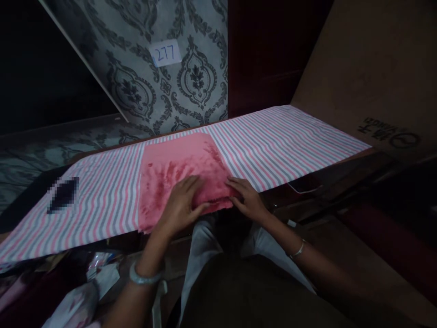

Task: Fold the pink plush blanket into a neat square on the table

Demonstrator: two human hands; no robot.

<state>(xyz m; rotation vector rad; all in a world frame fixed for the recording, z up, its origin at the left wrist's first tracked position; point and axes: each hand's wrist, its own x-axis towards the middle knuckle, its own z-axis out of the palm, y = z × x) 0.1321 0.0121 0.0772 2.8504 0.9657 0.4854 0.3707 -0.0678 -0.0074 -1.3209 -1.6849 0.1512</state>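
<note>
A pink plush cloth (177, 155) with darker brushed patches lies on the striped cover in front of me. Its near right part is folded or bunched, with a rough front edge. My left hand (182, 202) is closed on this bunched part, fingers over the top and thumb along the front. At the cloth's right edge, my right hand (248, 199) grips it, fingers above and thumb lower. What lies beneath the fold is hidden.
The striped sheet (273, 141) covers a long table. A dark, pixelated object (63, 195) lies at its left end. A cardboard panel (368, 59) stands on the right. A paper marked 277 (165, 52) hangs on the wall. Bags (73, 300) sit low at left.
</note>
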